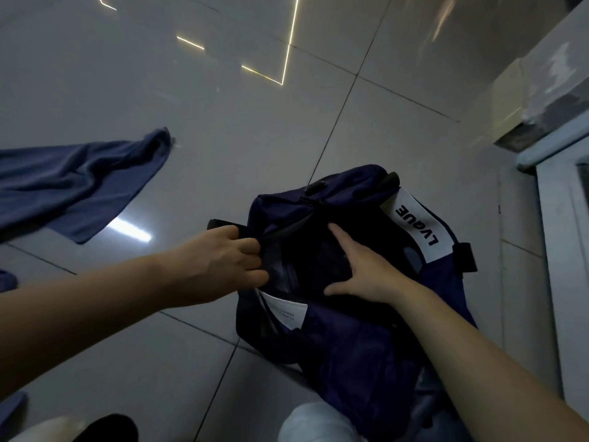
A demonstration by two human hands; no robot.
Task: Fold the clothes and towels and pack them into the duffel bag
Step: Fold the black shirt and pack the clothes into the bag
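A navy duffel bag (347,339) lies on the tiled floor with its top unzipped and a white LVQUE label on its far side. My left hand (223,260) grips the bag's left opening edge with curled fingers. My right hand (363,266) reaches into the dark opening, fingers straight, pressing on dark cloth inside. A blue towel (73,186) lies unfolded and rumpled on the floor at the left.
More blue cloth shows at the left edge (6,280) and bottom left corner (11,406). A white cabinet or door frame (561,250) stands along the right. My knees (318,422) are at the bottom. Glossy floor tiles (223,106) stretch ahead.
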